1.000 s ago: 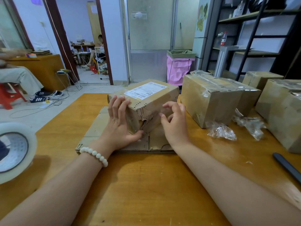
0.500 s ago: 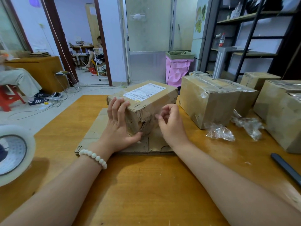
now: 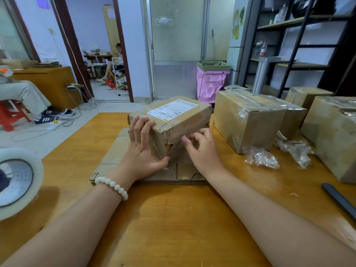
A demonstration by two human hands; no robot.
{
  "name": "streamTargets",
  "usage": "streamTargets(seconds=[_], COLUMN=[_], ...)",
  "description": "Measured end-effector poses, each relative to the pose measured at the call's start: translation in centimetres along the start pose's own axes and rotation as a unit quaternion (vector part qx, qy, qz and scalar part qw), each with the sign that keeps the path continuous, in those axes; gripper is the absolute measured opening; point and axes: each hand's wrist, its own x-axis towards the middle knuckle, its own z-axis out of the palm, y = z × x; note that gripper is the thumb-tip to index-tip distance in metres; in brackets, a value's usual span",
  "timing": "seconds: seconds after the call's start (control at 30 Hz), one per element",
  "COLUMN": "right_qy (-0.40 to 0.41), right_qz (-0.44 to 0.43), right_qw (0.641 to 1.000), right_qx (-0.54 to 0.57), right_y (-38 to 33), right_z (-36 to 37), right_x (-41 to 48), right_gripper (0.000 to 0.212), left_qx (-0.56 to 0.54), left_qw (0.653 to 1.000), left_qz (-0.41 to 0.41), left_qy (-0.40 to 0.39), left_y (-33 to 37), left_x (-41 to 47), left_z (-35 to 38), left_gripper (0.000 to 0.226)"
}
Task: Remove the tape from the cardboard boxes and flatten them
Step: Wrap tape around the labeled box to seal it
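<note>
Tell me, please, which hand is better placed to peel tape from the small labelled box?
Right, probably. The right hand has curled fingertips at the torn front edge of the small brown cardboard box with a white label, while the left hand lies flat against its left side, steadying it.

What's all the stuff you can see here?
table: one, orange wood
flat cardboard: one, brown, table centre
labelled box: one, brown, on the cardboard
taped boxes: at least four, brown, table's right
tape wads: two, clear, beside taped boxes
tape roll: one, clear, left edge
dark tool: one, blue-grey, table, far right
bin: one, pink, floor behind
bracelet: one, white beads, left wrist
left hand: flat against labelled box's left side
right hand: fingers curled at its front edge
</note>
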Motion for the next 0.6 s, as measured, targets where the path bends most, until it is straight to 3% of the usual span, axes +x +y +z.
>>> streamTargets(seconds=[0.1, 0.23, 0.4, 0.6], right_qy=[-0.035, -0.020, -0.009, -0.012], right_qz=[0.000, 0.057, 0.118, 0.133], right_qw=[0.999, 0.997, 0.984, 0.980], right_qx=[0.010, 0.040, 0.132, 0.146], right_y=[-0.49, -0.19, -0.25, 0.08], right_z=[0.40, 0.50, 0.42, -0.04], right_x=[-0.58, -0.39, -0.43, 0.10], right_gripper=[0.036, 0.037, 0.061, 0.009], left_qx=[0.002, 0.002, 0.000, -0.003], left_qw=[1.000, 1.000, 1.000, 1.000], left_qz=[0.003, 0.001, -0.003, -0.009], left_qy=[0.002, -0.001, -0.002, -0.008], left_y=[0.05, 0.25, 0.19, 0.12], left_x=[0.00, -0.04, 0.05, 0.00], left_z=[-0.08, -0.08, -0.06, 0.04], left_gripper=[0.089, 0.089, 0.089, 0.091])
